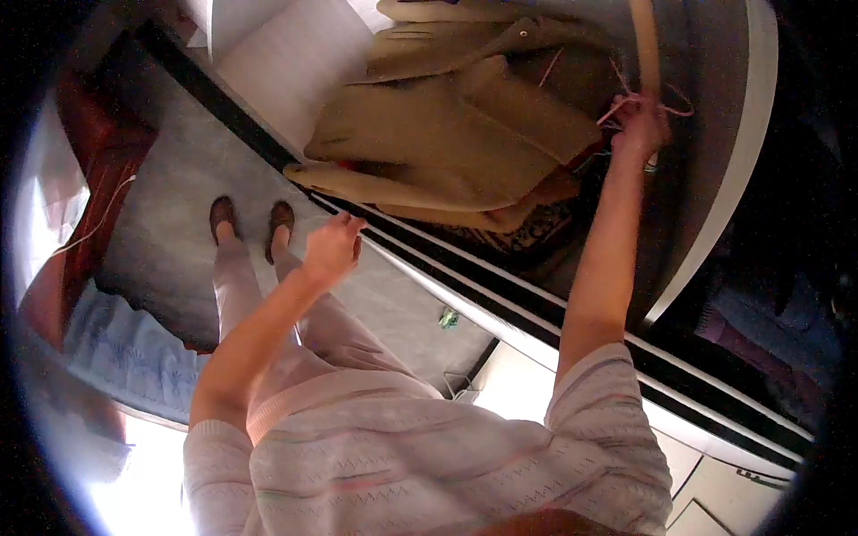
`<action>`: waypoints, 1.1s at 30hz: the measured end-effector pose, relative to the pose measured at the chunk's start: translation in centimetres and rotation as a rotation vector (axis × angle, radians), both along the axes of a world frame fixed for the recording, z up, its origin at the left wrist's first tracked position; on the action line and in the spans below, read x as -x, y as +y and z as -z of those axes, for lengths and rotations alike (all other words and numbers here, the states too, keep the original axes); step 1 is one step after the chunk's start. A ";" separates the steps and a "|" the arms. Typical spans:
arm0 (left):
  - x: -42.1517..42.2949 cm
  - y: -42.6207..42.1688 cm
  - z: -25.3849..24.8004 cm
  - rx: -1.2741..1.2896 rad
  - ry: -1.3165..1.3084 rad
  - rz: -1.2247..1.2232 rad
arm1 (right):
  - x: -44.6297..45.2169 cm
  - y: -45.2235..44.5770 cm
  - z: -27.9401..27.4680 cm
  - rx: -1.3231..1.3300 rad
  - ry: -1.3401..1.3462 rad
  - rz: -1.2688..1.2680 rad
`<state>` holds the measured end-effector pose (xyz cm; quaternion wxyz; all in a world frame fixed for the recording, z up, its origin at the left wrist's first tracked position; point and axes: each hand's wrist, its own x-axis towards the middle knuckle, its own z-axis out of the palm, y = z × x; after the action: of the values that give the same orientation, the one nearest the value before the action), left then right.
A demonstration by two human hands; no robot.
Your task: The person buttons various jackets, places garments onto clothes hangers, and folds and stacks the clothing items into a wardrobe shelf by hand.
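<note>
My right hand [639,132] is raised into the wardrobe at the wooden rail [645,45], its fingers closed on a thin pink hanger [677,109]. Just left of it, brown coats [438,134] hang in a row; the nearest one's collar side is close to my fingers. My left hand [334,248] is in front of the wardrobe's lower track, below the coat's hem, with its fingers curled in and nothing visible in them. Shadow and blur hide the details around my right fingers.
Black and white sliding-door tracks [465,275] cross diagonally before me. A pale curved panel edge [755,143] stands at right, with dark folded clothes [760,313] beyond. Reddish wooden furniture [103,170] and blue fabric [134,348] are at left. A small green item [448,317] lies on the grey floor [170,241].
</note>
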<state>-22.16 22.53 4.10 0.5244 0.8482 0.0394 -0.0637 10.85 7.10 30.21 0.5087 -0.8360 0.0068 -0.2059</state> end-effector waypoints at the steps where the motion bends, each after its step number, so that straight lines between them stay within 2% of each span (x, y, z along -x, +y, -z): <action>1: -0.5 0.1 0.5 0.014 -0.008 -0.009 | -0.9 -0.7 0.8 -0.006 0.036 0.007; 5: -2.1 1.3 0.5 0.006 -0.029 -0.040 | -3.1 -3.3 4.2 -0.025 0.234 -0.022; 8: -2.8 1.7 1.2 0.013 0.019 -0.032 | -3.0 -3.6 5.3 0.040 0.143 0.021; 11: -3.6 2.0 1.4 0.037 -0.042 -0.058 | -0.9 -1.9 4.1 0.158 0.161 0.149; 14: -4.4 1.8 1.6 0.063 -0.056 -0.044 | 0.0 -3.2 4.3 0.738 -0.099 0.235; 17: -5.3 2.2 1.1 0.066 -0.054 -0.027 | 2.6 1.6 5.6 0.808 -0.171 0.056; 19: -5.5 3.0 0.5 0.069 -0.029 -0.007 | 3.9 7.0 5.7 0.956 0.091 -0.121; 21: -5.7 3.5 0.5 0.075 0.018 0.017 | 1.4 7.1 8.3 1.145 0.211 -0.350; 24: -5.6 4.0 0.8 0.119 -0.001 -0.013 | 0.2 8.6 9.7 1.633 0.687 -0.451; 25: -5.6 4.1 1.0 0.122 0.011 -0.016 | -0.9 7.6 11.2 1.759 0.763 -0.457; 28: -6.3 4.4 1.5 0.106 0.036 -0.027 | -3.1 4.9 13.2 1.726 0.791 -0.586; 31: -7.5 4.4 2.2 0.097 0.001 -0.062 | -2.5 4.6 12.2 1.575 0.607 -0.660; 33: -9.4 4.3 2.9 0.138 -0.125 -0.151 | -2.2 4.4 11.6 1.283 0.814 -0.627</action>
<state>-12.77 26.83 1.24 0.5863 0.8070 0.0662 0.0264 13.00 11.52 18.66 -0.0767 -0.9365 -0.1623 0.3014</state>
